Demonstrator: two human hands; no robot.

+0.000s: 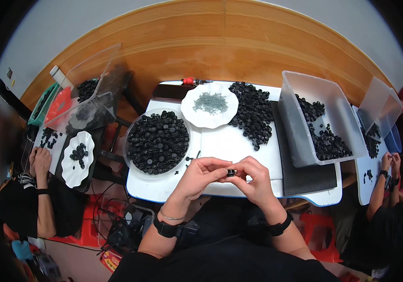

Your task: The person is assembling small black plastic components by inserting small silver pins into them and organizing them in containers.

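Above the table's near edge, my left hand (200, 176) and my right hand (253, 177) meet, fingers closed in a pinch. Between their fingertips is a small black plastic part (231, 173), partly covered by the fingers. Just beyond my left hand stands a round clear bowl (152, 177) heaped with small black round caps (158, 141). A scalloped white plate (201, 122) carries a pile of thin, pale see-through pieces (210, 103). To its right, many loose black ring-like parts (253, 113) spread over the white table (215, 145). A few tiny black bits (188, 160) lie near my left hand.
A translucent bin (298, 141) with black parts stands on the right, beside a dark mat (300, 181). A red-handled tool (188, 81) and dark tray (169, 92) lie at the back. Co-workers' hands (40, 162) show left, other hands (389, 162) right. Red stools (319, 235) stand below.
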